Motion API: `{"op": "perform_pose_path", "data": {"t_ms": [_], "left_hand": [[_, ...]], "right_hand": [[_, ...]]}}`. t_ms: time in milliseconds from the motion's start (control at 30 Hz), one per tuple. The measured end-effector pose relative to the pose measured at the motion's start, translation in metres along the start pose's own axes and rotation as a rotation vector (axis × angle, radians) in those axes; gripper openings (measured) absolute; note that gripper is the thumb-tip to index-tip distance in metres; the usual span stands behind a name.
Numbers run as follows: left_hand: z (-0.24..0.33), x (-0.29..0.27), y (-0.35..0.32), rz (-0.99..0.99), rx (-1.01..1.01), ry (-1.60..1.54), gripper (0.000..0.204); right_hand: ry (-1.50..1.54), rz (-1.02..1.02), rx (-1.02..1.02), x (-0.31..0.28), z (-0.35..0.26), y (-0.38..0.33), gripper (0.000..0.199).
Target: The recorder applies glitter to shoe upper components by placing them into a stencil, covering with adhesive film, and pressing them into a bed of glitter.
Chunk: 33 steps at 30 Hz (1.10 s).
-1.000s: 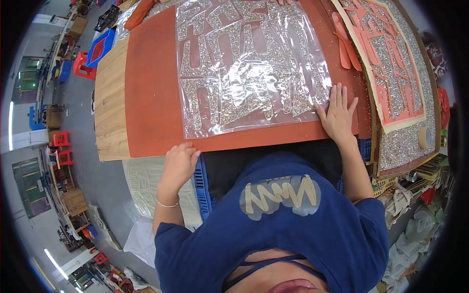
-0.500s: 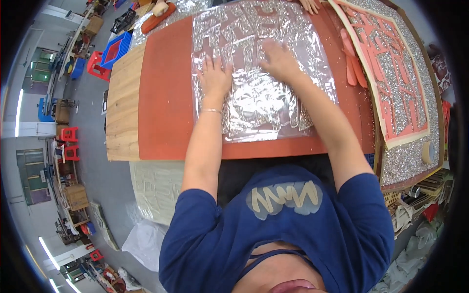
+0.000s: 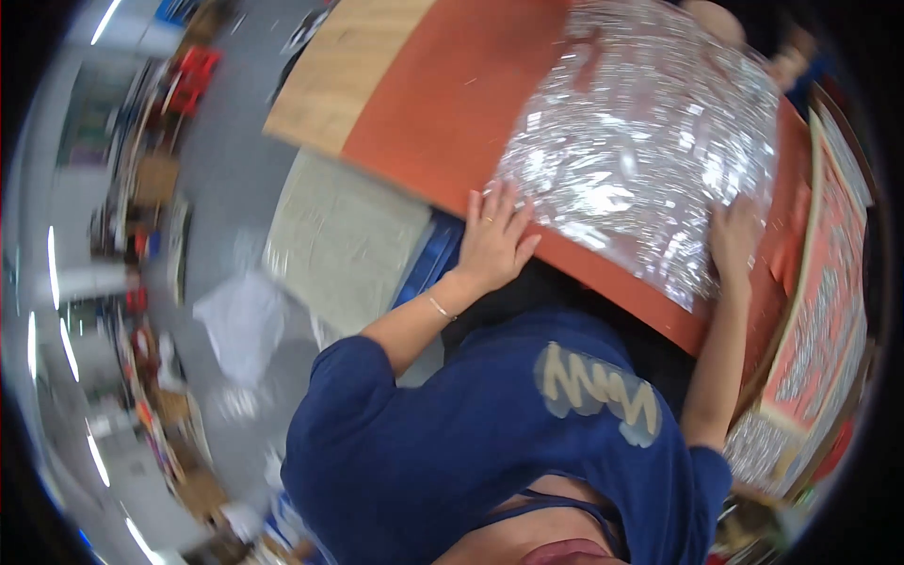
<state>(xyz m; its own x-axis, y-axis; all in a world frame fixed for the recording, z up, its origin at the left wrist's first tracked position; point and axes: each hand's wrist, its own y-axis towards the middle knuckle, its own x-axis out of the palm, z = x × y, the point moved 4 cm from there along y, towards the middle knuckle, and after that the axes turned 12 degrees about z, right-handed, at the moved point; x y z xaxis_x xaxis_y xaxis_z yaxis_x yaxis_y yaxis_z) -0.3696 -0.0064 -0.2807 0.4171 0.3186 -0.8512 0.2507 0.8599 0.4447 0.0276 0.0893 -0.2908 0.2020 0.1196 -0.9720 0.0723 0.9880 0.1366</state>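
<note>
A shiny clear plastic sheet (image 3: 650, 141) lies on the red-orange surface of the table (image 3: 452, 94), with glittery silver pieces under it blurred by motion. My left hand (image 3: 494, 240) rests at the sheet's near left corner, by the table's front edge. Its fingers are spread and hold nothing. On the sheet's near right side lies my right hand (image 3: 736, 235), palm down with fingers stretched out, slightly smeared. Both hands touch the sheet or the surface beside it; exact contact is blurred.
Right of the table stands a pink and silver glitter panel (image 3: 815, 292) with a pale border. A bare wooden strip (image 3: 348, 56) forms the table's left end. Below it sits a pale sheet (image 3: 344, 235); a white plastic bag (image 3: 243, 325) lies on the floor. Another person's hand (image 3: 789, 68) shows at the far right.
My view has turned and blurred. Both hands have moved from the sheet's middle and far part toward me, the left to the near left corner, the right to the near right side.
</note>
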Motion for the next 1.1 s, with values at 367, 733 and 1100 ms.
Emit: {"op": "perform_pose_path", "data": {"t_ms": [367,733,1100], "left_hand": [[-0.222,0.033,-0.217,-0.460,-1.187,0.469,0.100],[-0.295,0.088,-0.227,-0.867,-0.840,0.499,0.096],[-0.279,0.042,-0.231,-0.080,-1.058,0.255,0.013]], "right_hand": [[0.570,0.463,-0.358,-0.070,-0.085,-0.173,0.032],[0.571,0.475,-0.298,-0.059,-0.102,-0.172,0.017],[0.517,0.523,-0.296,-0.064,-0.106,-0.169,0.018]]}}
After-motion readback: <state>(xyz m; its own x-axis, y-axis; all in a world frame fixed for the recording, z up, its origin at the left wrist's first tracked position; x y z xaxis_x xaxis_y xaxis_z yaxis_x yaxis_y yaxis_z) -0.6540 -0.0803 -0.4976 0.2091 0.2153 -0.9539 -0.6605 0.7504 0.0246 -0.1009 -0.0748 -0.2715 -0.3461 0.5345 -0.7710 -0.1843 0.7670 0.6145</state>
